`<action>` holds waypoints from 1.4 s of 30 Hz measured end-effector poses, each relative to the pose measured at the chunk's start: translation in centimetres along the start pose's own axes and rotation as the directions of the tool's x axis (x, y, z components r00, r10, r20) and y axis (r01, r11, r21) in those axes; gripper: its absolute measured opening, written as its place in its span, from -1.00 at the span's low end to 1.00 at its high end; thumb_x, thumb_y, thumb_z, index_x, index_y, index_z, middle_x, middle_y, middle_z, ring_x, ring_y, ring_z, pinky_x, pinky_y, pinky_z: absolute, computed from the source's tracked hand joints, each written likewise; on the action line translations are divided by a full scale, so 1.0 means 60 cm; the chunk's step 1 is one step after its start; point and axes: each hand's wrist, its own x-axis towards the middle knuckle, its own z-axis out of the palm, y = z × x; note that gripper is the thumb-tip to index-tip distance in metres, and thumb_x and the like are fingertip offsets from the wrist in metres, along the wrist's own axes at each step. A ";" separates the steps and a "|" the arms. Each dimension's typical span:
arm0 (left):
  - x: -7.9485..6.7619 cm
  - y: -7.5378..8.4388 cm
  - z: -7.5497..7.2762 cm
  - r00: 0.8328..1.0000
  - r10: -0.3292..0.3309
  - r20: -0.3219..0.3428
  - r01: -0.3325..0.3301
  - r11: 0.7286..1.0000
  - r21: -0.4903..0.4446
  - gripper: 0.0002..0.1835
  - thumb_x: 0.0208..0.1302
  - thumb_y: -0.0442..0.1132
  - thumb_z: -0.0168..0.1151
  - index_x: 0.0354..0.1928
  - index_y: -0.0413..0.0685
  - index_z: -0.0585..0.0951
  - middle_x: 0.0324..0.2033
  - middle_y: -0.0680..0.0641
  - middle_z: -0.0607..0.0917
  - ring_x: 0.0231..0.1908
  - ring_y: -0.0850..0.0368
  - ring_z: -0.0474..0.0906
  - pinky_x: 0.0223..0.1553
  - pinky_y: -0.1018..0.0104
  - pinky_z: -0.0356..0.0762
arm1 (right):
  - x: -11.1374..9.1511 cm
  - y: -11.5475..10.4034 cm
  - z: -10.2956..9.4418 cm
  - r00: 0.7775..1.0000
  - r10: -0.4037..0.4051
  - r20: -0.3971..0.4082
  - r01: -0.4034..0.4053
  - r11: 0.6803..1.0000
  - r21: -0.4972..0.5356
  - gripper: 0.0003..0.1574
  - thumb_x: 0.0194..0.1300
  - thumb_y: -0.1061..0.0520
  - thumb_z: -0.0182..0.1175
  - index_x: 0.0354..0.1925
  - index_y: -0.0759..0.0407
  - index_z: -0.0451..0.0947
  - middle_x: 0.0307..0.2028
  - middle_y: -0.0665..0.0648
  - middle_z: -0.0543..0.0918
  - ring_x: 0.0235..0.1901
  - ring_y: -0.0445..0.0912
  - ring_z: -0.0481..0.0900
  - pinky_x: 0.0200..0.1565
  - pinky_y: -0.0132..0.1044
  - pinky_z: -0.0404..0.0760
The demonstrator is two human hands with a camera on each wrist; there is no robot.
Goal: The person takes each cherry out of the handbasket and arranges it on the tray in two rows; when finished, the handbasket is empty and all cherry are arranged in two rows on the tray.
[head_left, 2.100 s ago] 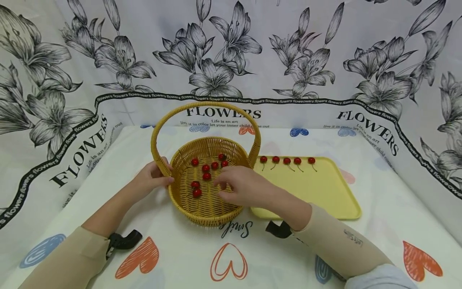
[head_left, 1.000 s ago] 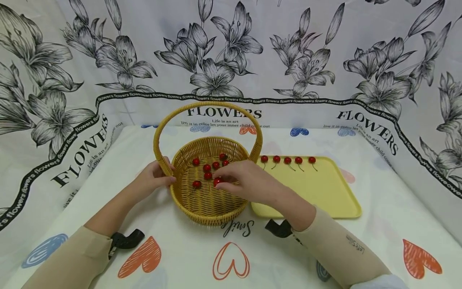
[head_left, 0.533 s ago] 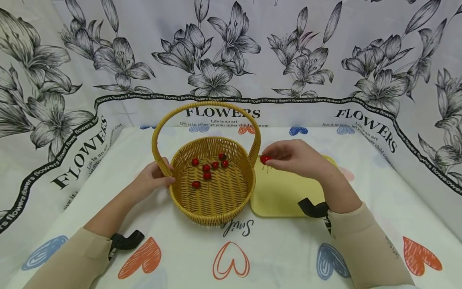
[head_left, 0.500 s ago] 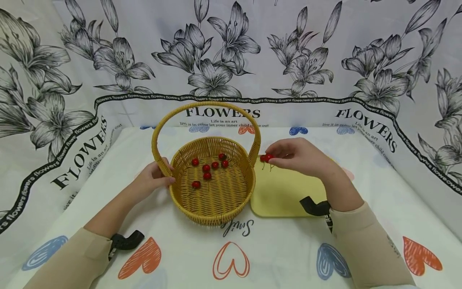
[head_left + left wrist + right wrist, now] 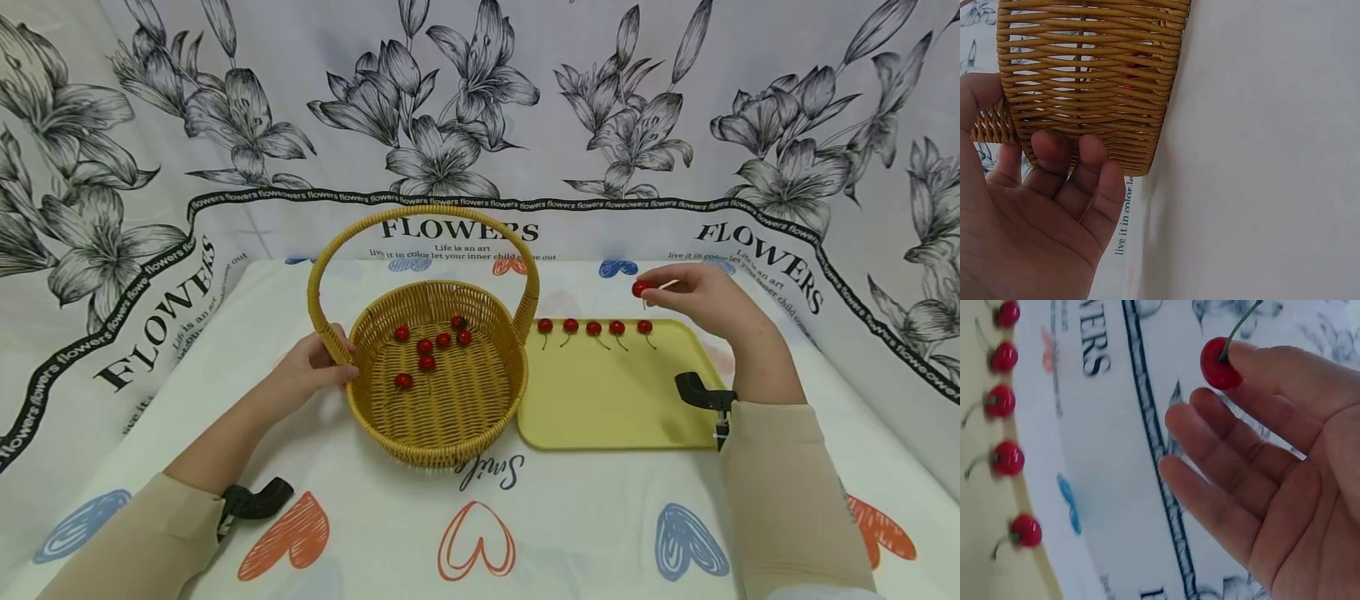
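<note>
My left hand (image 5: 311, 371) grips the left side of the yellow wicker basket (image 5: 438, 457), thumb at the rim by the foot of the handle. Its other fingers curl against the outer wall in the left wrist view. Several red cherries (image 5: 426, 363) lie in the basket. Between thumb and index finger, my right hand (image 5: 701, 296) pinches a red cherry (image 5: 1217, 362) with a green stem, while its other fingers stay loosely bent. This cherry is raised near the far right part of the yellow tray (image 5: 600, 404). Along the tray's far edge lies a row of several cherries (image 5: 594, 328), stems toward the front.
The tray stands directly right of the basket. A tall arched handle (image 5: 423, 210) rises over the basket. White cloth printed with hearts (image 5: 476, 539) covers the table, and a flower-patterned curtain (image 5: 442, 158) hangs behind it.
My right hand has picked a cherry out of the basket and carried it right, past the tray's row to its far right end. The left hand has kept its hold on the basket.
</note>
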 end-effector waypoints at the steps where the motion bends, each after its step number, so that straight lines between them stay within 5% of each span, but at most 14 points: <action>1: 0.000 0.000 0.000 1.000 -0.002 0.000 0.002 1.000 -0.001 -0.82 0.36 -0.51 0.22 -0.08 -0.32 0.45 -0.37 -0.07 0.64 -0.42 0.16 0.59 -0.39 0.24 0.64 | 0.003 0.012 -0.004 1.000 0.012 0.000 -0.012 1.000 -0.014 -0.38 0.47 -0.15 0.25 0.31 0.16 0.55 0.16 0.28 0.65 0.07 0.11 0.64 0.25 0.21 0.42; 5: 0.001 0.001 -0.002 1.000 -0.007 0.000 0.007 1.000 -0.003 -0.81 0.36 -0.51 0.22 -0.08 -0.35 0.44 -0.37 -0.06 0.64 -0.42 0.16 0.59 -0.39 0.24 0.64 | 0.015 0.063 -0.011 0.998 0.069 0.007 -0.068 0.996 -0.064 -0.33 0.50 -0.17 0.20 0.34 0.23 0.52 0.18 0.35 0.58 0.06 0.25 0.60 0.18 0.23 0.47; 12: 0.001 0.001 -0.001 1.000 -0.008 -0.005 0.008 1.000 0.003 -0.82 0.34 -0.53 0.22 -0.10 -0.33 0.44 -0.38 -0.08 0.63 -0.43 0.16 0.59 -0.39 0.23 0.65 | 0.025 0.133 0.001 0.984 0.176 0.023 -0.170 0.972 -0.163 -0.32 0.48 -0.19 0.22 0.31 0.25 0.54 0.02 0.32 0.46 -0.13 0.15 0.50 -0.12 -0.06 0.51; 22: -0.001 0.004 -0.001 1.000 -0.026 -0.008 0.026 0.999 0.024 -0.82 0.34 -0.50 0.24 -0.10 -0.27 0.46 -0.37 -0.07 0.64 -0.41 0.16 0.60 -0.37 0.24 0.65 | 0.020 0.167 0.016 0.952 0.302 0.041 -0.296 0.949 -0.109 -0.41 0.50 -0.09 0.21 0.35 0.15 0.51 0.37 0.43 0.34 0.21 0.25 0.29 0.33 0.21 0.21; 33: 0.001 0.003 0.001 0.999 -0.034 -0.015 0.034 0.999 0.019 -0.81 0.34 -0.50 0.24 -0.09 -0.33 0.45 -0.36 -0.06 0.65 -0.40 0.16 0.60 -0.36 0.24 0.66 | 0.021 0.168 0.013 0.961 0.276 0.025 -0.271 0.953 -0.134 -0.30 0.48 -0.12 0.23 0.41 0.20 0.42 0.21 0.38 0.36 0.11 0.22 0.27 0.21 0.16 0.26; 42: 0.001 0.002 0.000 1.000 -0.018 -0.011 0.018 1.000 0.006 -0.82 0.32 -0.52 0.24 -0.13 -0.25 0.47 -0.38 -0.06 0.65 -0.41 0.18 0.60 -0.37 0.26 0.65 | 0.033 0.116 0.006 0.995 0.101 -0.017 -0.102 0.984 -0.143 -0.23 0.46 -0.22 0.22 0.41 0.21 0.44 -0.11 0.21 0.45 -0.20 0.09 0.42 -0.19 -0.09 0.47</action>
